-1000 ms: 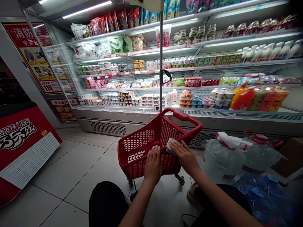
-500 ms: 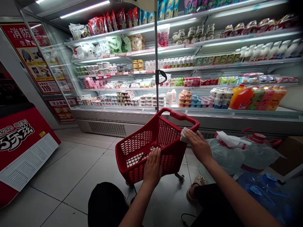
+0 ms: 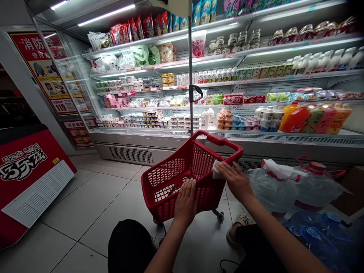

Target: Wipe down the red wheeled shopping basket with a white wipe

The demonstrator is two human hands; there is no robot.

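Observation:
A small red plastic shopping cart (image 3: 167,172) with lattice sides stands before me, its handle toward the upper right. My left hand (image 3: 186,201) lies over the near side, fingers together and their tips hooked over the rim; its thumb is hidden. At the rim's handle end, my right hand (image 3: 234,181) presses a folded white cloth (image 3: 216,170) against the red plastic. Whether it is cloth or paper I cannot tell. Through the basket's lattice floor, the pale tiles show.
Behind the cart runs a refrigerated display case (image 3: 131,153) stocked with bottles, cups and pouches. Large clear water jugs (image 3: 273,189) and blue ones (image 3: 315,235) crowd my right. A red freezer (image 3: 36,182) stands left on the tiled floor (image 3: 93,204). My knee (image 3: 127,246) is close to the cart.
My right hand has slid the white cloth a little left and down along the rim, away from the handle. The left hand keeps its place on the cart. The view has shifted slightly.

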